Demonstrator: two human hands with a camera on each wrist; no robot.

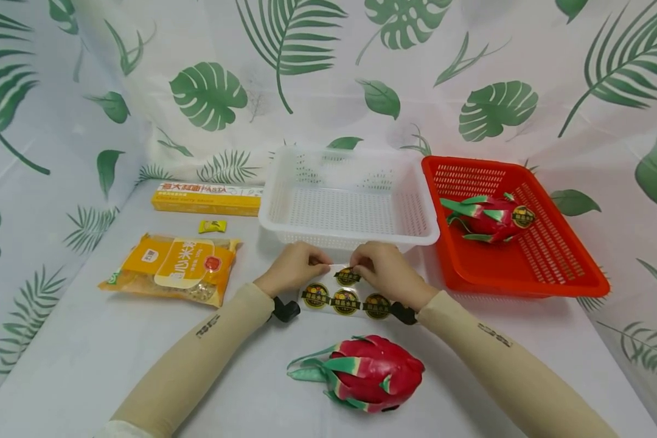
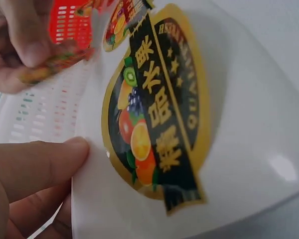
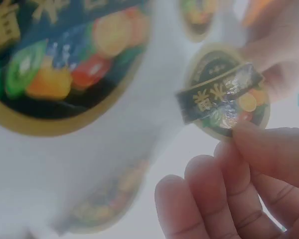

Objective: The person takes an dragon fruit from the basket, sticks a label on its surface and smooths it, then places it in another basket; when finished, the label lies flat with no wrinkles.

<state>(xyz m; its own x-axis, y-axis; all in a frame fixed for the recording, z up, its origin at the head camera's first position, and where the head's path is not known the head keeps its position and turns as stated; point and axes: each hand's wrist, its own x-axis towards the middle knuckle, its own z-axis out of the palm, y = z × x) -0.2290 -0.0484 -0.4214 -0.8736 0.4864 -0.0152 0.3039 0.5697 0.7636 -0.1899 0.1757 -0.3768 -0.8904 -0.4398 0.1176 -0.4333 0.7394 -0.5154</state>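
Before the white basket [image 1: 339, 210], my left hand [image 1: 294, 266] grips the sticker sheet [image 1: 328, 282], apparently steadying it; my right hand [image 1: 391, 272] pinches one sticker [image 3: 222, 97].

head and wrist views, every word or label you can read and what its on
"精品水果": sticker sheet
"水果": lifted sticker, rest in glare
"意大利面 PASTA": yellow box
"Chicken curry sauce": same box, faint
"心米": orange bag, partial
Too small or blurred: other bag print, yellow packet, sleeve prints, dragon-fruit sticker
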